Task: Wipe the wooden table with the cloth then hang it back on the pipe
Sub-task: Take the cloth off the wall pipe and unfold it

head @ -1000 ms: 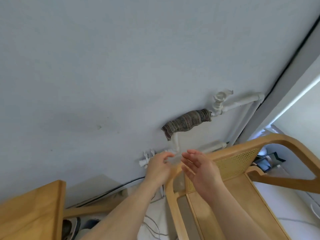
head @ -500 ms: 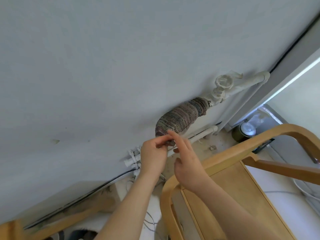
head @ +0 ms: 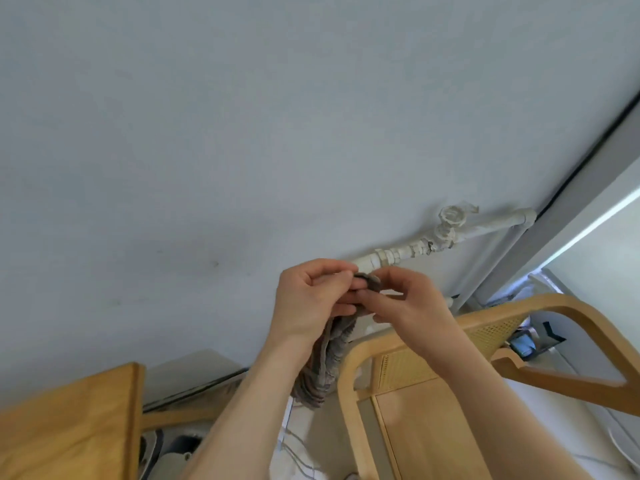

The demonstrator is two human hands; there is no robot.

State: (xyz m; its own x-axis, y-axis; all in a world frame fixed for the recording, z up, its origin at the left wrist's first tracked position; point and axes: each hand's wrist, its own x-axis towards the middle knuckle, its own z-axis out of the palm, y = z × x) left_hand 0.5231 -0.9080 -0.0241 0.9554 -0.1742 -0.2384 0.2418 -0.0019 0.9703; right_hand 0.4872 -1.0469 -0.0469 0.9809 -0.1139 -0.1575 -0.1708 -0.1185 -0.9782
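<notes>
A grey-brown striped cloth (head: 327,362) hangs down from both of my hands, off the white pipe (head: 412,251) that runs along the wall. My left hand (head: 311,299) grips the cloth's top edge with curled fingers. My right hand (head: 405,299) pinches the same bunched edge just to the right. Both hands are just below and in front of the pipe's bare left end. A corner of the wooden table (head: 69,427) shows at the lower left.
A wooden chair (head: 502,320) with a cane back stands right under my right arm. A valve (head: 450,216) sits on the pipe, which bends down near the grey door frame (head: 568,216). Cables (head: 298,455) lie on the floor below the cloth.
The cloth was wrapped on the pipe; now it is off and hangs from both hands. My hands went from reaching up empty to gripping it.
</notes>
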